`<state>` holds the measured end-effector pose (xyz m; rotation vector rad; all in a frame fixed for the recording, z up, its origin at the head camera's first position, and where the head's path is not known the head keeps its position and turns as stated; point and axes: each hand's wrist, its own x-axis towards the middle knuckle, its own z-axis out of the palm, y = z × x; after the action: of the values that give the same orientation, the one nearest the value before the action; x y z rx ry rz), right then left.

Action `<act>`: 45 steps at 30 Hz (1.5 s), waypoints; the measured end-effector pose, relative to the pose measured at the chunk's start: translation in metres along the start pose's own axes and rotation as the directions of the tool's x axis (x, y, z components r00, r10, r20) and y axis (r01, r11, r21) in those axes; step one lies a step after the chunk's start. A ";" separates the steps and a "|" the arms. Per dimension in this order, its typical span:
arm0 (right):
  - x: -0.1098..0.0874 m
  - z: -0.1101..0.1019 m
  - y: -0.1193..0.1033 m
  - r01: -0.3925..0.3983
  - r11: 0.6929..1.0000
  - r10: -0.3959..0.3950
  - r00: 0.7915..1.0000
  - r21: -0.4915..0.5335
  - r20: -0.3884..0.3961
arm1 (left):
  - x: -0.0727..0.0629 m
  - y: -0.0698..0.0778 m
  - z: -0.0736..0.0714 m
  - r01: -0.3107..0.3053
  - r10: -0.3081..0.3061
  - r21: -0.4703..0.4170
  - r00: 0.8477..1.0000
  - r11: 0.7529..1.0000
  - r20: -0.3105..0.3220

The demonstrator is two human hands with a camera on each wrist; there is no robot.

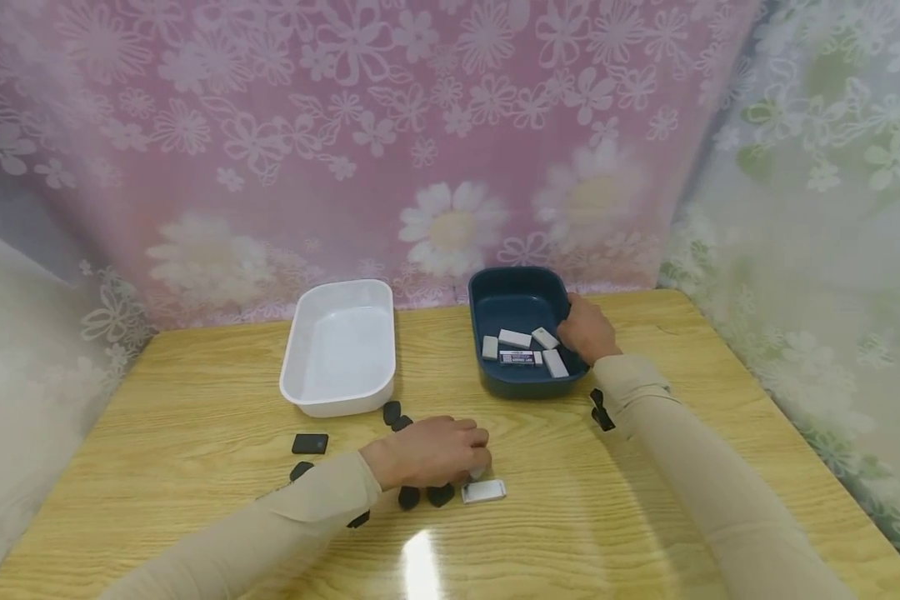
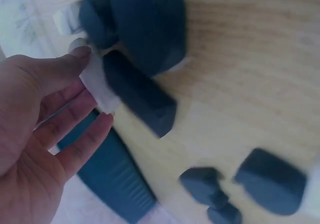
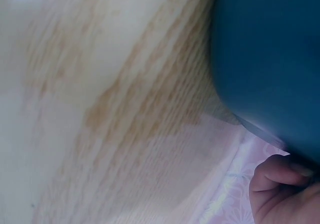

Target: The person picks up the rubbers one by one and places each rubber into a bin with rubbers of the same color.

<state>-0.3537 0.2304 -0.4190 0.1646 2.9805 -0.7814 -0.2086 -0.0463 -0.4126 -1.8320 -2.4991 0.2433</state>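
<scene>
My left hand (image 1: 438, 452) is low over the table, left of the blue basin. Thumb and fingers pinch a white eraser (image 2: 99, 78), seen best in the left wrist view. Another white eraser (image 1: 483, 492) lies on the wood just below those fingertips. Dark faceted pieces (image 1: 441, 496) lie around and partly under the hand. My right hand (image 1: 588, 329) grips the right rim of the dark blue basin (image 1: 528, 389). Inside the basin are several white erasers (image 1: 555, 363), one with a printed sleeve (image 1: 517, 357). The right wrist view shows its curled fingers at the basin edge.
A white basin (image 1: 337, 404) holding nothing stands left of the blue one. A black rectangular block (image 1: 310, 443) lies in front of it. A small black object (image 1: 602, 410) shows by the right cuff. Floral curtains (image 1: 450, 150) hang behind the wooden table (image 1: 180, 450).
</scene>
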 end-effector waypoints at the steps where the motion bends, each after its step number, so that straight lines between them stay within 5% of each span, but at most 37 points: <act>1: 0.000 0.000 0.000 0.001 1.000 -0.001 1.000 0.003 0.001 | 0.001 -0.003 -0.003 0.002 -0.001 0.005 1.000 1.000 -0.014; 12: 0.000 0.003 -0.001 0.022 1.000 -0.022 1.000 0.010 -0.007 | 0.034 -0.056 -0.043 0.081 -0.070 0.037 0.969 0.996 -0.238; 16: -0.003 0.005 -0.005 0.020 0.999 -0.020 1.000 0.032 0.005 | 0.052 -0.069 -0.044 0.112 -0.104 0.027 0.974 0.993 -0.200; 22: -0.001 0.007 -0.007 0.037 0.999 -0.037 0.999 0.027 0.004 | 0.080 -0.078 -0.038 0.169 -0.173 -0.071 0.984 0.983 -0.052; 30: -0.002 0.001 -0.003 0.023 1.000 -0.023 1.000 0.005 -0.006 | 0.110 -0.092 -0.027 0.298 -0.283 -0.237 0.954 0.925 0.096; 34: -0.003 -0.001 -0.001 0.013 1.000 -0.013 1.000 0.001 -0.007 | 0.119 -0.094 -0.022 0.317 -0.289 -0.272 0.947 0.909 0.137; 45: 0.000 0.002 0.002 -0.007 1.000 0.006 1.000 -0.023 -0.022 | 0.125 -0.089 -0.019 0.302 -0.259 -0.244 0.946 0.922 0.194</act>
<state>-0.3536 0.2311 -0.4213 0.1827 3.0067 -0.7495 -0.3289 0.0483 -0.3892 -1.5516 -2.9975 0.0385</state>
